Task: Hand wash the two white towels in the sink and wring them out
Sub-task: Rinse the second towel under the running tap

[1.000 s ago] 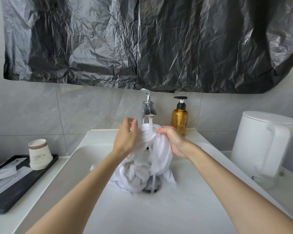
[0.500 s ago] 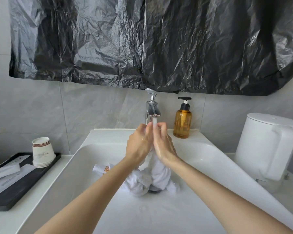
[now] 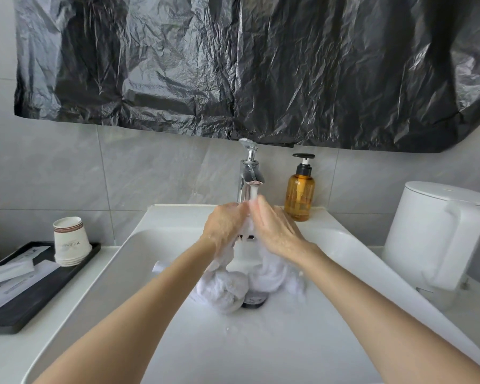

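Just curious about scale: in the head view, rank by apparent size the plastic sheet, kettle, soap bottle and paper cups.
Plastic sheet, kettle, then soap bottle and paper cups, too alike to rank.

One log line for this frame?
stage: washing | left grip: holds towels | right grip: presses towels | faucet: running onto both | sink: towel ends bunched at drain

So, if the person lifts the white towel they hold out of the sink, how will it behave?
Likely floppy: the towel sags in folds below the left hand and right hand. Probably heavy for its size, since the faucet stream runs onto it.
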